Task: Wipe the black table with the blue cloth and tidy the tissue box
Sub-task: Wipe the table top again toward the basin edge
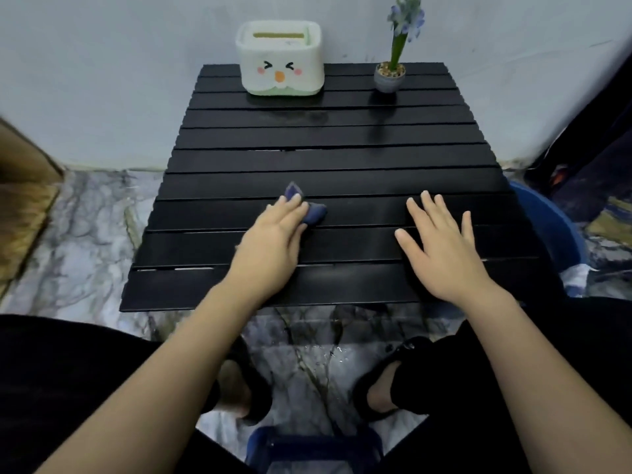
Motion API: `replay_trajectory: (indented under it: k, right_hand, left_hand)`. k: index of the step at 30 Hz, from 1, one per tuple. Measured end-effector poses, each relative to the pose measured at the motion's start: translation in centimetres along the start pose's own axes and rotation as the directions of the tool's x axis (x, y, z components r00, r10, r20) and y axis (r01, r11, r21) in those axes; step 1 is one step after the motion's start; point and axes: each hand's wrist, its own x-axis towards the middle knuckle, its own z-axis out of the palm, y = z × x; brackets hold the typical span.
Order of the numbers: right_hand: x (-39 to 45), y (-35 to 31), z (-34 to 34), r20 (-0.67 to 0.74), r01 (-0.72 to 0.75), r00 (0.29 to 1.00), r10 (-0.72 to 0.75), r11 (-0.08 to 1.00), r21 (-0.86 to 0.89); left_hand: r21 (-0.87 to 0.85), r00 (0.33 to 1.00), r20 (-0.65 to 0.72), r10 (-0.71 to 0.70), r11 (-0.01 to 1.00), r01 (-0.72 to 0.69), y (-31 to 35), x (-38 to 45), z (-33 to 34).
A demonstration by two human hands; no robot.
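Observation:
The black slatted table [342, 159] fills the middle of the head view. My left hand [273, 241] lies on its near half and presses a small bunched blue cloth [314, 213] against the slats; bits of cloth stick out past my fingertips. My right hand [441, 248] rests flat on the table to the right, fingers spread, holding nothing. A white and pale green tissue box [280, 59] with a cartoon face stands upright at the table's far edge, left of centre, against the wall. A wet sheen shows on the slats in front of it.
A small grey pot with a blue-flowered plant [390, 77] stands at the far right of the table. A blue basin [550, 227] sits on the marble floor beside the right edge. A blue stool [314, 446] is under me. A brown box [24, 200] lies at left.

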Motion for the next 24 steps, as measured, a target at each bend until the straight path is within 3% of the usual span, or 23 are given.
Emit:
replay_trajectory:
  k: [6, 8, 11, 14, 17, 19, 21, 24]
  right_hand:
    - [0.4, -0.8, 0.1, -0.004, -0.047, 0.999, 0.047, 0.999, -0.002]
    - [0.4, -1.0, 0.2, -0.016, -0.058, 0.998, 0.058, 0.998, 0.010]
    - [0.3, -1.7, 0.4, -0.040, -0.036, 0.998, 0.038, 0.998, 0.041]
    - [-0.2, -2.9, 0.7, -0.059, 0.096, 0.994, -0.093, 0.994, 0.058]
    - [-0.7, -4.1, 1.1, -0.059, 0.235, 0.971, -0.232, 0.971, 0.041]
    - [-0.9, -4.8, 1.6, -0.029, 0.273, 0.962, -0.272, 0.961, 0.043]
    - [-1.0, -5.1, 2.0, 0.004, 0.287, 0.958, -0.287, 0.957, 0.042]
    - [-0.9, -5.2, 2.3, 0.014, 0.281, 0.959, -0.282, 0.959, 0.035]
  left_hand:
    - [-0.203, 0.937, 0.106, 0.332, 0.930, -0.307, 6.9, -4.3, 1.6]
    - [-0.362, 0.920, 0.168, 0.355, 0.890, -0.277, 7.8, -5.8, 0.7]
    - [-0.556, 0.964, 0.172, 0.202, 0.828, -0.074, 7.0, -6.7, -1.8]
    - [-0.524, 0.993, -0.059, -0.098, 0.850, 0.053, 3.0, -6.5, -4.5]
    - [-0.319, 0.906, -0.209, -0.367, 0.902, 0.291, -2.5, -6.7, -6.4]
    - [-0.179, 0.838, -0.234, -0.493, 0.869, 0.461, -4.8, -7.4, -6.4]
    - [-0.086, 0.825, -0.242, -0.511, 0.858, 0.507, -4.8, -8.0, -5.3]
    - [-0.056, 0.913, -0.195, -0.357, 0.934, 0.353, -1.6, -7.8, -3.0]
